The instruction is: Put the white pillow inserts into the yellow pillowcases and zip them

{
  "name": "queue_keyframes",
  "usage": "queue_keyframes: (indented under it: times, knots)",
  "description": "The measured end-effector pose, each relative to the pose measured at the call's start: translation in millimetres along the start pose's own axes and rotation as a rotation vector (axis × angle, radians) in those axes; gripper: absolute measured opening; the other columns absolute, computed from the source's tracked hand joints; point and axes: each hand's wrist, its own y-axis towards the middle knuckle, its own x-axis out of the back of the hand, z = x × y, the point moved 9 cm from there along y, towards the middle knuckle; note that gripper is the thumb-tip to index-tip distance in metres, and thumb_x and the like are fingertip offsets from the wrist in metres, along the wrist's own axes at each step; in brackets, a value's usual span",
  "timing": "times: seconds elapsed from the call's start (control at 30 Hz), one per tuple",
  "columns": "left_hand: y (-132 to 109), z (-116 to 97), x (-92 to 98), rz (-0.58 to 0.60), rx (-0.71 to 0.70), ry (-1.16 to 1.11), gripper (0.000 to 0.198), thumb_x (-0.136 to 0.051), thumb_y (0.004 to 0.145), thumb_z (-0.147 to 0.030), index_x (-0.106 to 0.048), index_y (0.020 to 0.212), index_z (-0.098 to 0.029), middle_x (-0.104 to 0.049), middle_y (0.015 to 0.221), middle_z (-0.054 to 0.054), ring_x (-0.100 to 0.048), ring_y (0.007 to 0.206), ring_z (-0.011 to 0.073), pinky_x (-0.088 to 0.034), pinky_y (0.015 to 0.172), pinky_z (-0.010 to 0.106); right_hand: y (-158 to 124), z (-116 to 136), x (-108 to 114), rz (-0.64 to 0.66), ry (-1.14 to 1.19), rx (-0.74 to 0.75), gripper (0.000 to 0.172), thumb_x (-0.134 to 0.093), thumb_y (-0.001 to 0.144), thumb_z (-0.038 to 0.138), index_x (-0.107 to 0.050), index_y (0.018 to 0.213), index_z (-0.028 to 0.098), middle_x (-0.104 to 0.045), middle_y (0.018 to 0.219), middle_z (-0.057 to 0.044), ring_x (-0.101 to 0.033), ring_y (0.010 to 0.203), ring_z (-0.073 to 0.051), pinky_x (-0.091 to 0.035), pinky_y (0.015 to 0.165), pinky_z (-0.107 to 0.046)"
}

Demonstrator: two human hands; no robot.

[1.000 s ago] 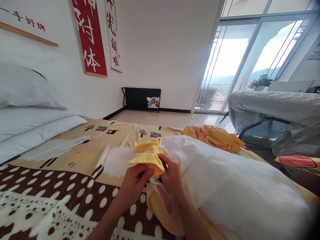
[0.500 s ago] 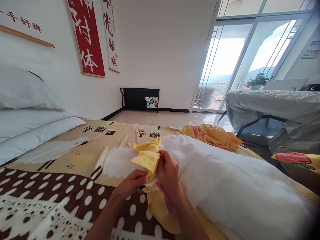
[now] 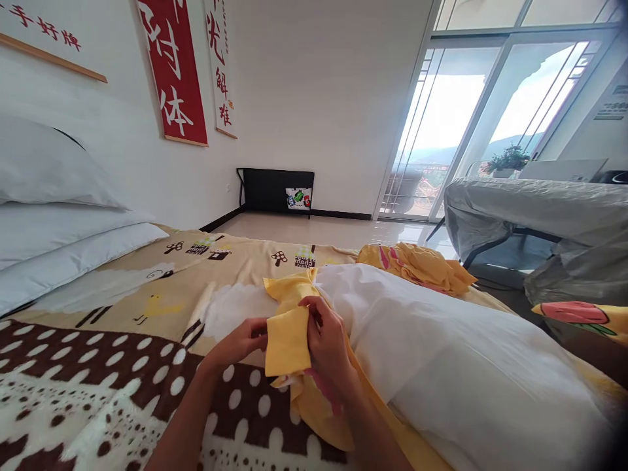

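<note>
Across the bed lies a long white pillow (image 3: 432, 347), with a yellow pillowcase (image 3: 288, 340) bunched at and under its left end. The pillowcase shows a pink patch, and its flap is spread between my hands. My right hand (image 3: 328, 337) pinches the right side of that flap, beside the pillow's end. At the flap's left edge, my left hand (image 3: 243, 339) has its fingers bent closed on the cloth; the fingertips are partly hidden behind it.
Underneath is a patterned beige and brown blanket (image 3: 147, 366). White pillows (image 3: 88, 255) are stacked at left. A crumpled yellow cloth (image 3: 417, 267) lies at the bed's far edge. A plastic-covered table (image 3: 530, 196) stands at right, near glass doors (image 3: 446, 118).
My left hand has moved left and slightly up. The yellow flap has turned and now hangs flat between my hands. My right hand keeps its pinch nearby.
</note>
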Motion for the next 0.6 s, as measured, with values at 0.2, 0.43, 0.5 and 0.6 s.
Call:
queue_keyframes:
  times: [0.2, 0.43, 0.5, 0.6]
  knots:
    - [-13.4, -36.4, -11.2, -0.179, -0.067, -0.043, 0.015, -0.055, 0.078, -0.027, -0.062, 0.07, -0.016, -0.058, 0.071, 0.002, -0.048, 0.072, 0.0155, -0.042, 0.067, 0.024, -1.6, 9.2, -8.7, 0.059, -0.034, 0.034, 0.019, -0.046, 0.084, 0.014, -0.063, 0.089, 0.02, -0.066, 0.076, 0.001, -0.057, 0.067, -0.011, -0.041, 0.063, -0.022]
    - [-11.2, -46.5, -10.7, -0.346, -0.091, -0.031, 0.003, -0.057, 0.07, -0.018, -0.06, 0.068, -0.016, -0.049, 0.06, -0.005, -0.039, 0.058, 0.0097, -0.037, 0.058, 0.02, -5.4, 18.4, -8.9, -0.017, -0.145, 0.126, 0.014, -0.052, 0.08, 0.013, -0.064, 0.083, 0.02, -0.067, 0.071, 0.001, -0.057, 0.063, -0.012, -0.039, 0.061, -0.023]
    - [-11.0, -43.0, -12.4, -0.297, -0.041, -0.039, 0.007, -0.061, 0.071, -0.022, -0.061, 0.069, -0.015, -0.045, 0.058, -0.006, -0.035, 0.055, 0.0083, -0.034, 0.055, 0.019, -7.5, 19.6, -13.6, 0.004, -0.137, 0.145, 0.014, -0.052, 0.08, 0.014, -0.064, 0.084, 0.02, -0.068, 0.073, 0.001, -0.057, 0.065, -0.012, -0.04, 0.063, -0.023]
    - [-12.4, -38.8, -12.1, -0.26, -0.003, -0.09, 0.018, -0.068, 0.071, -0.031, -0.065, 0.075, -0.013, -0.047, 0.059, -0.005, -0.034, 0.056, 0.0077, -0.03, 0.051, 0.018, -10.0, 14.0, -18.3, 0.025, -0.12, 0.102, 0.014, -0.05, 0.083, 0.015, -0.064, 0.084, 0.021, -0.065, 0.07, 0.002, -0.056, 0.065, -0.012, -0.039, 0.064, -0.023]
